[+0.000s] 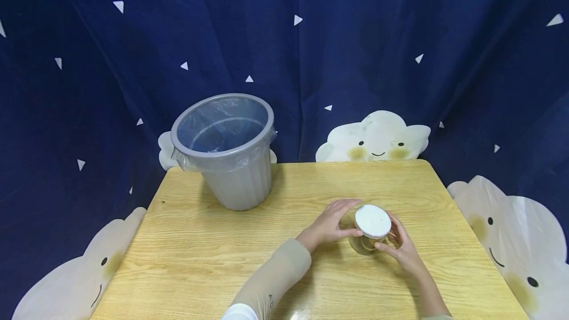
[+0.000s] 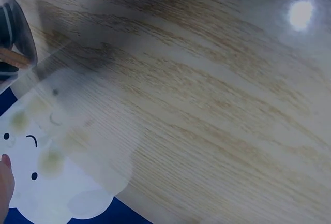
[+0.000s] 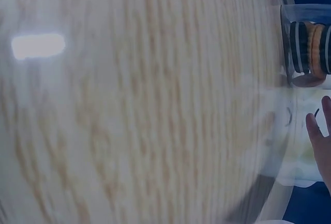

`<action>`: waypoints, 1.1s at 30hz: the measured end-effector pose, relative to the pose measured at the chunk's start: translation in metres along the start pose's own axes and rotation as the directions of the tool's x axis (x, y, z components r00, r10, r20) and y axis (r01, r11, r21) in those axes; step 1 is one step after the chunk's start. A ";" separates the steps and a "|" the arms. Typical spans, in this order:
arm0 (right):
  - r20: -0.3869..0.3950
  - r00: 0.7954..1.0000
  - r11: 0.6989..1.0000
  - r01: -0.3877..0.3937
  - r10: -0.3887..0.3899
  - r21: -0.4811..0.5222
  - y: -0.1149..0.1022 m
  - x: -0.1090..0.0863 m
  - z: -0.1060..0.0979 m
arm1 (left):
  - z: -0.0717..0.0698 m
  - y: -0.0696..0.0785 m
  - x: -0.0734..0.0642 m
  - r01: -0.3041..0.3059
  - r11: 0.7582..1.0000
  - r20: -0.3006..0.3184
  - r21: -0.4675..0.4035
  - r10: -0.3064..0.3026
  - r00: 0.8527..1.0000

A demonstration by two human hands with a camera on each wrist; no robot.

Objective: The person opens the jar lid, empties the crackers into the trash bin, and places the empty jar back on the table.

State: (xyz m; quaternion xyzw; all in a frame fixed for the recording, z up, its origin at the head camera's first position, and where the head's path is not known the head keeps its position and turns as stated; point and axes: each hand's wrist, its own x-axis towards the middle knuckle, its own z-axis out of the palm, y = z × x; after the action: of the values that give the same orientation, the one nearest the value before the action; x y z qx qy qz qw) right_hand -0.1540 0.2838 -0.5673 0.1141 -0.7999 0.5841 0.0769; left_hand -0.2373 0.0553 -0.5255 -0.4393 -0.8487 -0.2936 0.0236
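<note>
A clear jar [image 1: 365, 247] with a round white lid [image 1: 373, 221] stands upright on the wooden table, between both hands. My right hand [image 1: 403, 250] grips its right side, thumb in front and fingers partly hidden behind. On the other side my left hand [image 1: 331, 222] curves around the jar with fingers and thumb spread, a gap showing between palm and jar; contact at its fingertips is hard to tell. Dark and tan sandwich cookies [image 3: 314, 48] show inside the jar in the right wrist view. The left wrist view catches only part of the jar [image 2: 26, 38].
A grey trash bin [image 1: 237, 181] lined with a clear bag stands at the table's back left. The pale wooden table [image 1: 213, 260] ends at a dark blue curtain [image 1: 355, 63] printed with clouds and triangles.
</note>
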 end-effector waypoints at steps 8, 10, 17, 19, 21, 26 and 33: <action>-0.004 0.999 0.999 -0.048 0.048 -0.003 0.002 0.000 0.006 | 0.001 0.004 0.005 -0.007 1.000 0.042 -0.018 0.008 0.999; -0.005 0.998 0.998 -0.060 0.060 0.010 0.003 -0.001 0.007 | 0.001 0.006 0.005 -0.012 1.000 0.046 -0.016 0.013 0.999; 0.015 0.996 0.996 -0.088 0.088 0.022 0.008 -0.002 0.011 | 0.000 0.009 0.009 -0.018 1.000 0.068 -0.001 0.018 0.998; 0.026 0.995 0.995 -0.097 0.096 0.039 0.008 -0.002 0.012 | 0.000 0.010 0.009 -0.025 1.000 0.078 0.011 0.025 0.997; 0.032 0.994 0.993 -0.105 0.103 0.047 0.008 -0.001 0.013 | 0.000 0.010 0.010 -0.036 0.999 0.092 0.027 0.033 0.995; 0.037 0.991 0.990 -0.129 0.127 0.053 0.008 0.001 0.014 | 0.000 0.011 0.013 -0.050 0.997 0.121 0.062 0.042 0.992; 0.049 0.978 0.976 -0.205 0.202 0.070 0.008 0.002 0.015 | -0.002 0.016 0.019 -0.061 0.994 0.144 0.091 0.047 0.988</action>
State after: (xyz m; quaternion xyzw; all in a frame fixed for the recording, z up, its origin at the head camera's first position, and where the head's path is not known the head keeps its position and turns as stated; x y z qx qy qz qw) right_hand -0.1579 0.2714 -0.5789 0.0463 -0.7866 0.6157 -0.0043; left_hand -0.2377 0.0752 -0.5101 -0.4801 -0.8491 -0.2202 -0.0078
